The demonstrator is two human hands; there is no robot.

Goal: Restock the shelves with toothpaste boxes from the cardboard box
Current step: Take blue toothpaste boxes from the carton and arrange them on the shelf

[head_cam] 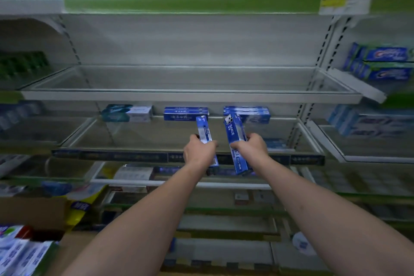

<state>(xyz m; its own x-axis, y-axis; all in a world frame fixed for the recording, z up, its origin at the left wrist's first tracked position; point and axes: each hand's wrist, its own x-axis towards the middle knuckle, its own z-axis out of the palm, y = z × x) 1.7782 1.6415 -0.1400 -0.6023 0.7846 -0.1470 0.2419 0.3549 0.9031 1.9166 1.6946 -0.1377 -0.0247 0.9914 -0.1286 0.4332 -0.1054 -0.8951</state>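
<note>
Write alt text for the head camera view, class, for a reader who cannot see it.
A person's left hand and right hand each hold a blue toothpaste box, the left box and the right box, up to a glass shelf. Three small groups of boxes sit at the back of the shelf. The shelf above is bare.

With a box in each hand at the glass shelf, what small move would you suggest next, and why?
Probably carry both forward: the left hand grips a slim blue toothpaste box, the right hand a blue Darlie box, over the glass shelf with matching blue boxes at its back.
</note>
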